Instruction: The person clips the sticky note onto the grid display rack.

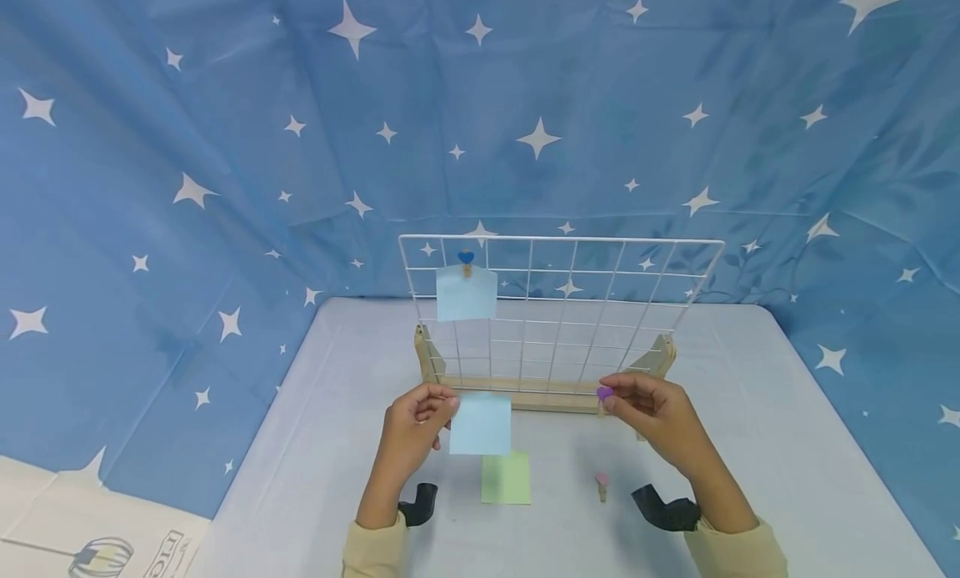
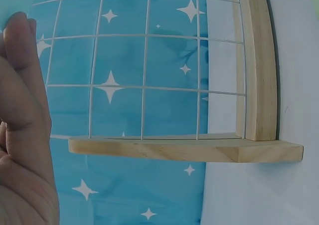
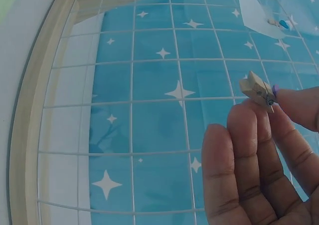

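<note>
My left hand [image 1: 417, 419] pinches a light blue sticky note [image 1: 481, 424] by its upper left corner, in front of the white wire grid's lower edge. Between thumb and fingers, my right hand [image 1: 651, 407] holds a small wooden clothespin [image 3: 258, 89] with a purple heart [image 1: 604, 392] on it. The white wire grid [image 1: 551, 296] leans upright in a wooden stand [image 1: 540, 399]. Another blue note [image 1: 467, 294] hangs at its upper left, held by a clothespin with a blue heart [image 1: 467, 258]. Only part of the left hand [image 2: 25, 120] shows in the left wrist view.
A green sticky note [image 1: 506, 478] lies on the white table [image 1: 352, 353] below the held note. To its right lies a clothespin with a pink heart [image 1: 602, 486]. A blue star-patterned cloth [image 1: 540, 77] hangs behind and beside the table.
</note>
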Motion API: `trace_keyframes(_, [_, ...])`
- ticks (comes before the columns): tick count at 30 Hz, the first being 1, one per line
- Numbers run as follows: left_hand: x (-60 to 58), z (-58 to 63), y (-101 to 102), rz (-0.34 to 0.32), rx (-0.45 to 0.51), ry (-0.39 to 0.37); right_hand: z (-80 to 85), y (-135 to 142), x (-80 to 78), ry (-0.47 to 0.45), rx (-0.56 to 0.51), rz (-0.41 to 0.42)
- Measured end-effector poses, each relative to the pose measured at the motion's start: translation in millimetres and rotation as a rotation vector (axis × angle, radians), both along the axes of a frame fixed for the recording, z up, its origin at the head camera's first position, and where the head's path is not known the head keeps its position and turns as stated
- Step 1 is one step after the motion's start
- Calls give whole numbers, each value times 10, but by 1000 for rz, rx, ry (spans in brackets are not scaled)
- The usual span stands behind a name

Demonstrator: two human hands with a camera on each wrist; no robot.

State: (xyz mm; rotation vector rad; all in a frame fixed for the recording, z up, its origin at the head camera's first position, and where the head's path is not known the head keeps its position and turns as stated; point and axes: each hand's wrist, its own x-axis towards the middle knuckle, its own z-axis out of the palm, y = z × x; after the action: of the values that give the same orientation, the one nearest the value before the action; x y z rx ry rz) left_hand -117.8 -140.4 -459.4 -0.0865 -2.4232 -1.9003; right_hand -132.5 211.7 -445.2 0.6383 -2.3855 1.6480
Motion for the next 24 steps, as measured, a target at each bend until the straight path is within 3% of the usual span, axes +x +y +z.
trace_keyframes(24, [-59,115,56,-31,16,23,126,-60,-64,4,-96,-54])
